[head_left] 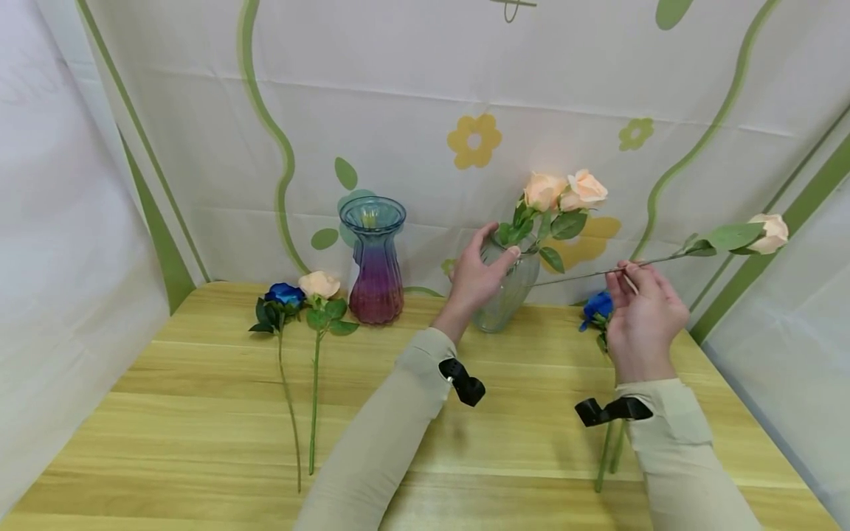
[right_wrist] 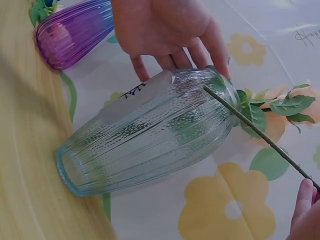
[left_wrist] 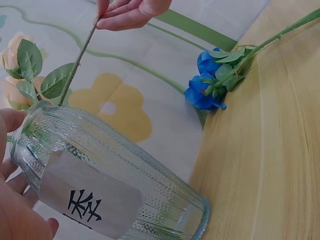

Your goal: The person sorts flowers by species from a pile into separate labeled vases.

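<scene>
My left hand [head_left: 477,279] grips the clear glass vase [head_left: 496,313] round its neck, thumb at the rim. The vase carries a paper label [left_wrist: 90,195] and leans slightly. Two peach roses [head_left: 546,192] with green leaves stand in it. Between thumb and fingers, my right hand [head_left: 645,321] pinches the thin stem of a pale peach rose [head_left: 770,233], held almost level with its bloom to the right. The bare end of that stem [right_wrist: 250,125] points at the vase and overlaps its side just below the rim in the right wrist view.
A blue-to-purple glass vase [head_left: 377,276] stands left of the clear one. Left of it, a blue rose [head_left: 285,295] and a peach rose [head_left: 320,285] lie on the wooden table [head_left: 199,428]. Two blue roses [left_wrist: 202,92] lie below my right hand. A patterned cloth [head_left: 398,110] hangs behind.
</scene>
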Tool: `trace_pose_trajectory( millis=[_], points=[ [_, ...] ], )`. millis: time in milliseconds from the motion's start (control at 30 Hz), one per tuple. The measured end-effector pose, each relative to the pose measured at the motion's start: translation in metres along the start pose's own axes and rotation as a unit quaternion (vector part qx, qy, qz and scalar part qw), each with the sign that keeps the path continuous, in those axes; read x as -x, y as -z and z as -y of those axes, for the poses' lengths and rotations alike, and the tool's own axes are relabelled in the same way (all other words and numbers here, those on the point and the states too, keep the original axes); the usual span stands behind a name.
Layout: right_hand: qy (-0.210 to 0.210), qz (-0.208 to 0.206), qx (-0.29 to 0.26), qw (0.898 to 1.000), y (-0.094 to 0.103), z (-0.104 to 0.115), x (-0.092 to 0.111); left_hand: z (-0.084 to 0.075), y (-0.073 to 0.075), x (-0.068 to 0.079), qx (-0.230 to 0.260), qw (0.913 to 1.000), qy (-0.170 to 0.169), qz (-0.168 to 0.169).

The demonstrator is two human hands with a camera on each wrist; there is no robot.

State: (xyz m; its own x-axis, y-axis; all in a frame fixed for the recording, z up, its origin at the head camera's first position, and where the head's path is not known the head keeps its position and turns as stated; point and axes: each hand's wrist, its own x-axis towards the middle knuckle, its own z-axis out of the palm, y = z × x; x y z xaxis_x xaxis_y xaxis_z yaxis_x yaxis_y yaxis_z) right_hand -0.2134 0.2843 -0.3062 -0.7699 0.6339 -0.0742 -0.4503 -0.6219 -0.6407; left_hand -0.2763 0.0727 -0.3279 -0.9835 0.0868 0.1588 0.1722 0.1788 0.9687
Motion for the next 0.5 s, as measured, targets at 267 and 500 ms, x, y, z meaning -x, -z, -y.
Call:
trace_pose_trajectory(
  millis=[267,500],
  points=[
    [0.012,-0.001,-0.023,1.0,-0.011,0.004,0.0,-0.001,0.002,0.0,-0.003,1.0,-0.006,-0.002],
    [0.017,-0.007,-0.052,0.998,-0.018,0.007,0.001,0.0,0.002,0.0,0.005,0.9999,-0.01,-0.011]
  ],
)
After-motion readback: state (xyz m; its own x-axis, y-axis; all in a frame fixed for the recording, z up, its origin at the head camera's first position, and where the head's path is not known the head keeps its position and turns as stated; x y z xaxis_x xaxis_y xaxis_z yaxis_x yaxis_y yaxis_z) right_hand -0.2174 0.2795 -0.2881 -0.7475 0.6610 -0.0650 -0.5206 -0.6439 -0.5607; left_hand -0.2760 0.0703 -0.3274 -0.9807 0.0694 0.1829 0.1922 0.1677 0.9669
